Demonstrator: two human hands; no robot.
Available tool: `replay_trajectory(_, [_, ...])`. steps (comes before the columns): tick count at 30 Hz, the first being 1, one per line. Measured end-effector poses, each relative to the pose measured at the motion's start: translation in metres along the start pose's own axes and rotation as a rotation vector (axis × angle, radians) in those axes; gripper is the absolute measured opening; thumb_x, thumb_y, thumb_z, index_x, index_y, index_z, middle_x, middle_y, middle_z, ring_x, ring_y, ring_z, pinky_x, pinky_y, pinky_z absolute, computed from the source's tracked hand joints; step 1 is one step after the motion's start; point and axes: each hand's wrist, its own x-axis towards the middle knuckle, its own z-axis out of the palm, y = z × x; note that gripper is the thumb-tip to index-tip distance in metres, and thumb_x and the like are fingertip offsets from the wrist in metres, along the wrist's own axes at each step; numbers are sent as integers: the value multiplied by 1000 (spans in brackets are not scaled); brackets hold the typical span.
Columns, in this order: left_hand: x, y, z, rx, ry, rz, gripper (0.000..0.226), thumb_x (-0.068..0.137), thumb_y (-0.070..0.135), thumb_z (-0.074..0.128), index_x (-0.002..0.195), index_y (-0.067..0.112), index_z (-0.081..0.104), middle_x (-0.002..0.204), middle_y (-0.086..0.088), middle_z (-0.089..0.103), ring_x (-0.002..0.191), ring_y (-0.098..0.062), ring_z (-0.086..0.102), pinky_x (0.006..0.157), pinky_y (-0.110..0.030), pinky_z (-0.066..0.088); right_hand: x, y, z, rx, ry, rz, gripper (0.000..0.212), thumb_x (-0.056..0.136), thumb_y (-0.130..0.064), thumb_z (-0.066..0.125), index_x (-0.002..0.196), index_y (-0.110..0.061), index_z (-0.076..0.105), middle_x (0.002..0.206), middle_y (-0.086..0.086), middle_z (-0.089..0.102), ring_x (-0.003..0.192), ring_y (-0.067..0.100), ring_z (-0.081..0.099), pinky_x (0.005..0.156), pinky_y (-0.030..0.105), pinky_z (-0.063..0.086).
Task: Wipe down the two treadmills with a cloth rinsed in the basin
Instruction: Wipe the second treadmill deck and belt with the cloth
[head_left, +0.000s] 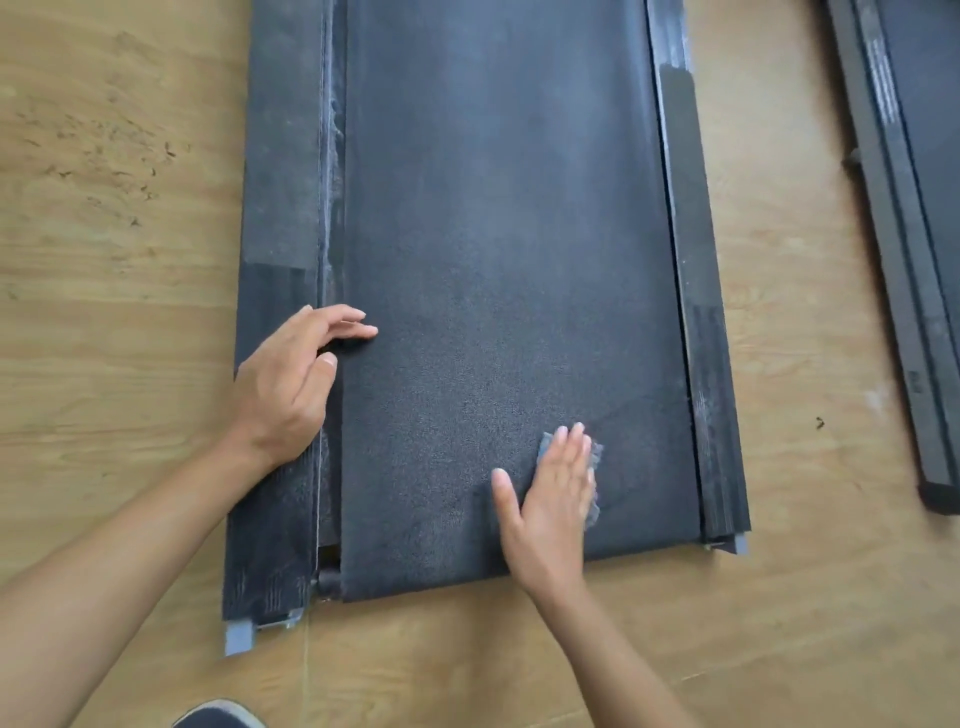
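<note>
Since the cloth (596, 453) looks thin, limp and light, it likely handles best flat under the palm, as the right hand (550, 493) presses it, fingers straight, on the near treadmill's belt (493, 234); the left hand (296, 384) touches the belt's edge with bent fingers, grip unclear

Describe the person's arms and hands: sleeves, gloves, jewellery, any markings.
The left hand and the right hand are both bare, with no gloves, rings, watch or bracelet. No sleeve comes into view above either wrist, right up to the frame edge. The nails are short and unpainted. No tattoos or other markings show.
</note>
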Motion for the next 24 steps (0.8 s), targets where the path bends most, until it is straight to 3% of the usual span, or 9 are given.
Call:
replay_trajectory(4, [1,-2,-2,84,-10,20,48,98,9,36,141,16,55,133,12,71,138,-10,56,129,-45,26,-20,-117,39,-104,-62,-392,90,104,-68,22,167,-7,-1,174,9,-18,159,21,-22,130,45,-9])
replay_trajectory(6, [-1,-4,-4,124,-25,46,47,99,8,35,141,15,54,135,11,71,137,-9,57,128,-46,26,-37,-116,45,-192,-138,-560,87,106,-66,27,167,-8,2,175,9,-14,161,21,-18,131,45,-2])
replay_trajectory(9, [0,-6,-5,138,-26,48,46,99,7,34,140,15,54,136,12,70,137,-7,56,129,-46,26,-31,-52,27,-323,-132,-771,85,106,-65,34,168,-13,10,176,5,-4,162,19,-8,131,45,12])
replay_trajectory(11, [-1,-5,-4,138,-32,43,47,99,9,34,139,23,53,138,14,68,138,-7,55,129,-45,24,-1,11,3,-321,-81,-582,84,106,-66,34,168,-16,9,176,1,-3,162,17,-7,131,44,8])
replay_trajectory(13, [-1,-4,-4,140,-48,40,48,99,11,33,139,32,49,139,15,67,139,-7,54,130,-44,23,30,71,-28,-225,-15,-204,84,105,-68,26,168,-18,5,176,0,-6,162,15,-10,132,44,1])
replay_trajectory(16, [1,-4,-4,162,-60,29,47,100,11,32,140,25,52,140,16,67,140,-7,52,131,-43,22,40,125,-56,55,29,211,85,99,-67,18,168,-19,2,176,-3,-5,160,8,-10,131,48,1])
replay_trajectory(21, [2,-5,0,122,-20,12,47,99,9,33,140,20,54,135,16,70,138,-10,55,130,-44,23,5,84,-22,68,120,376,104,90,-78,13,166,-10,-2,176,9,-7,162,21,-9,130,47,-4])
replay_trajectory(24, [2,-4,0,151,12,15,47,98,3,35,138,18,55,131,16,71,132,-8,58,130,-41,24,-5,-7,11,19,58,132,97,96,-72,20,167,-9,-3,175,8,-14,160,18,-18,130,46,-7])
